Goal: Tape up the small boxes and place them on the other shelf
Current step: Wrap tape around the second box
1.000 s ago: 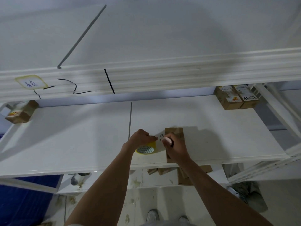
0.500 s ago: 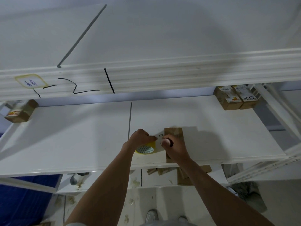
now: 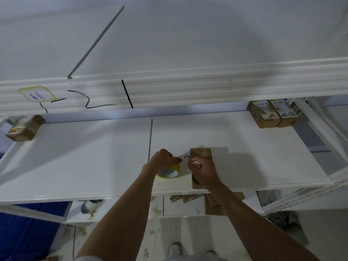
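Observation:
A small brown cardboard box (image 3: pixel 200 153) lies on the white shelf (image 3: pixel 94 159) near its front edge. My right hand (image 3: pixel 205 173) rests on the box, closed around a marker (image 3: pixel 196 164) with a pale end. The marker's tip is hidden; a black scribble (image 3: pixel 187 157) shows on a pale strip just left of the box. My left hand (image 3: pixel 163 159) is closed over a yellow tape roll (image 3: pixel 168 172) with a patterned core, its fingertips pinching toward that strip.
Two labelled brown boxes (image 3: pixel 263 116) (image 3: pixel 285 114) stand at the shelf's back right, another box (image 3: pixel 24 129) at the back left. An upper shelf edge (image 3: pixel 169 91) with black marks overhangs. Cardboard pieces (image 3: pixel 214 203) lie on the lower shelf.
Both hands stay in place over the tape roll and box. My right hand with the marker has shifted only slightly beside the scribble.

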